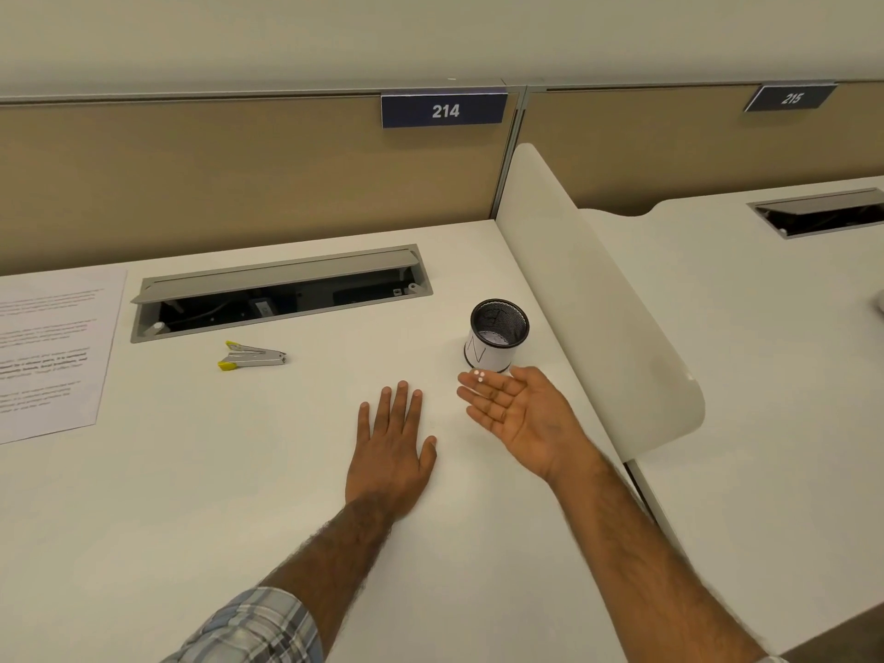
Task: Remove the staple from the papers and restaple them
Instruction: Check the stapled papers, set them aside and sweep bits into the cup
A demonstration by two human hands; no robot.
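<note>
Fingers (404, 404) lie straight on both empty hands; left hand (390, 452) should pinch the staple remover (251, 355) at ten o'clock, papers (48, 351) beyond

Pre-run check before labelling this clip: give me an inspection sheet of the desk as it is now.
Surface: white desk, flat.
Job's things: papers flat at the left edge, partly out of frame; yellow-tipped staple tool lying right of them, apart, untouched; no stapler seen.
Clutter: black mesh cup with a white wrap, upright, just beyond the right hand.
Hands: left hand flat, palm down on the desk; right hand palm up, fingers straight, small white dots on its fingertips.
Cables: none on the desk; open hatch shows dark fittings, wiring unclear.
Surroundings: white divider; tan partition with signs 214 and 215; neighbouring desk.
</note>
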